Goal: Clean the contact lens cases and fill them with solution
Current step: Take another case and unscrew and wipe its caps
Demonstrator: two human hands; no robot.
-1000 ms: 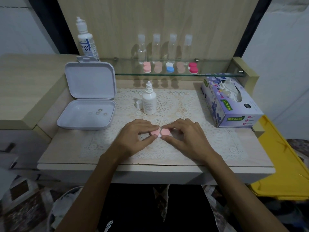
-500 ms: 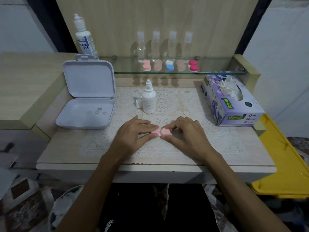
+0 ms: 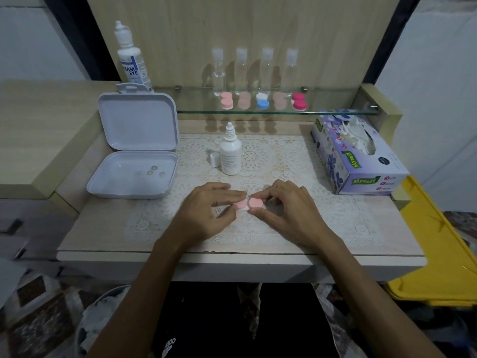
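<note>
A small white bottle [image 3: 230, 154] stands just behind the hands, its cap [image 3: 214, 159] beside it. The pink lens case [image 3: 249, 203] lies on the lace mat [image 3: 296, 215]. The left hand [image 3: 206, 210] pinches one pink lid; the right hand [image 3: 286, 210] pinches the other.

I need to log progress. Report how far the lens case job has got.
Done: unclear; the solution bottle stands uncapped, its cap beside it. In hand: the left hand and right hand each pinch a lid of the pink case on the lace mat. Left: possibly the five cases on the glass shelf.
</note>
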